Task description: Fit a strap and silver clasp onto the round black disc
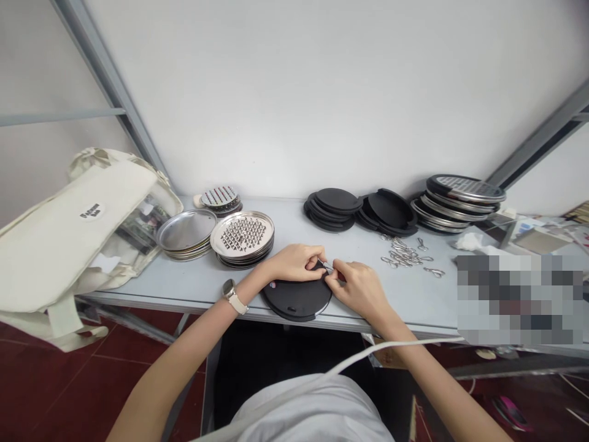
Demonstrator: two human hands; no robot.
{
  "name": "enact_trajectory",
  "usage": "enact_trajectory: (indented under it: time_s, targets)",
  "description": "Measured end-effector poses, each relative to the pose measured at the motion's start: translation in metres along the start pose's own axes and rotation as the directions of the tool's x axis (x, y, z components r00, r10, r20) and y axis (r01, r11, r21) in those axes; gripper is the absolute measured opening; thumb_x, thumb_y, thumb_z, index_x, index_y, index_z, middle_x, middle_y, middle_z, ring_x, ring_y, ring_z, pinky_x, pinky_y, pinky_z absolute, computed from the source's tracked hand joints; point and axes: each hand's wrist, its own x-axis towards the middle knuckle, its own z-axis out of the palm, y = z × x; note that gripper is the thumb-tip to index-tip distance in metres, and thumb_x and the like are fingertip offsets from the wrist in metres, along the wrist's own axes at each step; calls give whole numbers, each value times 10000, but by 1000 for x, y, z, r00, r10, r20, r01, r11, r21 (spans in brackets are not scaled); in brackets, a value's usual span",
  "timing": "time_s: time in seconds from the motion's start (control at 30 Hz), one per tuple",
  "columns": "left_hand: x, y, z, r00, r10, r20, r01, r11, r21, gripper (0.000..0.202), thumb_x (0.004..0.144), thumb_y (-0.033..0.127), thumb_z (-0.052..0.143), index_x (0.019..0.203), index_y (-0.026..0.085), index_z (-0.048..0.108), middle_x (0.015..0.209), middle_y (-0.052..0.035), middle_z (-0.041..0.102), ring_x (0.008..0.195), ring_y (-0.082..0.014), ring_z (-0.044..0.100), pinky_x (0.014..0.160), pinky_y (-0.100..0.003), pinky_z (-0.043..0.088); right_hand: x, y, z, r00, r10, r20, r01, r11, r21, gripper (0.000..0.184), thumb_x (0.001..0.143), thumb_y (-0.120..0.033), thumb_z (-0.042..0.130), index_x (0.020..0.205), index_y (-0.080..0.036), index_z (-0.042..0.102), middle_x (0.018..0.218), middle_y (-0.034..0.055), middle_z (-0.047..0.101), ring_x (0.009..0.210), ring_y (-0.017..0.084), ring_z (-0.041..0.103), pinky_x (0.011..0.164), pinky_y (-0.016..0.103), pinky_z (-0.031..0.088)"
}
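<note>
A round black plastic case [297, 298] lies flat at the front edge of the table, with a small slot near its near rim. My left hand [294, 263] rests over its far edge, fingers curled and closed on the rim. On the right, my right hand [359, 285] pinches at the same edge. Between the two sets of fingertips shows a bit of thin shiny metal wire [327, 266], which looks like the loose clips nearby. Most of that wire is hidden by my fingers.
Loose metal wire clips [405, 255] lie right of my hands. Behind stand black round cases [334, 202] and stacked metal-rimmed discs [460, 205]. To the left are grater discs [243, 236], plain metal discs [186, 230] and a cream bag [69, 227]. A white cable [359, 356] crosses my right forearm.
</note>
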Motion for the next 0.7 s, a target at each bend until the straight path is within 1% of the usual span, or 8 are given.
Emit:
enact_trajectory:
  time_s: [0.07, 0.13, 0.23, 0.3, 0.4, 0.57, 0.7]
  targets:
    - [0, 0, 0, 1000, 0, -11, 0, 1000, 9, 171, 805, 330, 567, 898, 195, 520, 617, 72, 507, 570, -85, 475, 554, -203, 317, 0, 0, 0, 1000, 11, 20, -11, 999, 30, 205, 845, -253, 449, 652, -201, 499, 547, 19, 578, 527, 154, 530, 558, 263, 262]
    - [0, 0, 0, 1000, 3, -22, -2, 1000, 17, 175, 801, 333, 571, 893, 199, 505, 603, 77, 496, 557, -85, 465, 548, -203, 311, 1, 0, -1, 996, 25, 89, -33, 995, 94, 208, 872, -258, 418, 687, -203, 495, 568, 11, 586, 524, 148, 528, 547, 254, 265]
    - [0, -1, 0, 1000, 3, -28, -2, 1000, 29, 187, 791, 328, 581, 895, 204, 489, 593, 83, 484, 540, -86, 454, 539, -204, 305, 4, 2, -1, 978, 13, 208, -53, 980, 190, 214, 902, -246, 368, 726, -208, 484, 613, 5, 599, 537, 143, 534, 547, 241, 281]
    - [-1, -1, 0, 1000, -4, -28, 5, 999, 37, 190, 785, 324, 587, 893, 204, 487, 597, 82, 486, 540, -87, 453, 541, -206, 306, 5, 3, -2, 970, 6, 242, -60, 974, 217, 219, 910, -240, 349, 739, -211, 482, 630, 6, 600, 555, 147, 541, 556, 238, 293]
    - [-1, -1, 0, 999, -18, -29, 19, 999, 31, 190, 786, 325, 586, 895, 201, 493, 600, 81, 490, 544, -88, 458, 546, -207, 311, 5, 3, -2, 970, 16, 244, -74, 970, 230, 226, 911, -245, 347, 734, -212, 485, 628, 6, 597, 555, 149, 537, 559, 237, 299]
    - [-1, -2, 0, 1000, -2, -20, 2, 1000, -1, 177, 802, 326, 576, 898, 196, 503, 584, 86, 485, 534, -81, 457, 543, -203, 311, 4, 1, -2, 976, 46, 215, -104, 958, 267, 238, 896, -272, 384, 690, -212, 486, 598, -1, 590, 508, 135, 507, 536, 235, 288]
    - [-1, -1, 0, 1000, -10, -16, 10, 1000, -8, 173, 802, 320, 568, 903, 193, 510, 584, 83, 483, 536, -81, 456, 550, -205, 318, 3, 1, -2, 978, 56, 202, -112, 955, 274, 268, 908, -297, 376, 674, -214, 476, 578, -4, 584, 481, 131, 488, 520, 233, 276]
